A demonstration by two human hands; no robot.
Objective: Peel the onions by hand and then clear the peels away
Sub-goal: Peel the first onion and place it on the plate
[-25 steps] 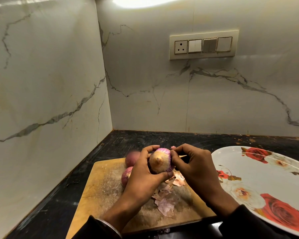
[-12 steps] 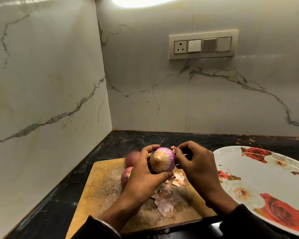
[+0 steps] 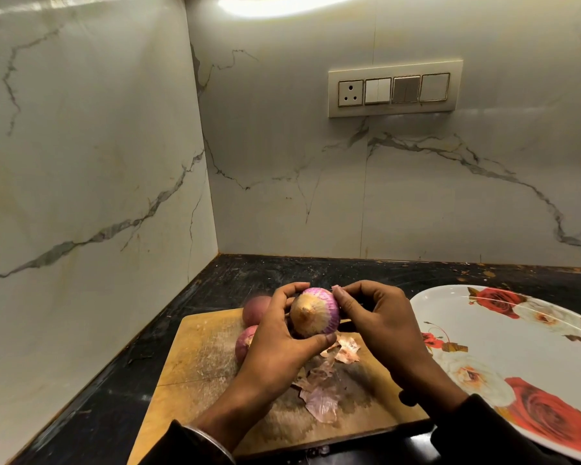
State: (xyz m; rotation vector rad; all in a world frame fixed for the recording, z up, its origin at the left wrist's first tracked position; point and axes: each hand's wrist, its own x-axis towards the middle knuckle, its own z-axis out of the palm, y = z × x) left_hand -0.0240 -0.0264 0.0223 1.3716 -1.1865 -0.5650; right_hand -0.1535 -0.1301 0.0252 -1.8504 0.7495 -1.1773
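Onion (image 3: pixel 316 313) sits raised over the cutting board (image 3: pixel 195 357), cupped in the left hand (image 3: pixel 279 347), fingers curled round it. It has turned since a second ago, baring more purple flesh, so peeling is advancing. The right hand (image 3: pixel 379 323) pinches skin at its upper right edge. Loose peels (image 3: pixel 322 387) lie beneath.

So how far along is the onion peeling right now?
Early on. Some dry peels already lie on the cutting board. In hand: the left hand grips a partly peeled onion while the right hand pinches at its skin near the top. Left: two onions on the board still wear their skins, the peels need clearing, and the flowered plate holds no onions.
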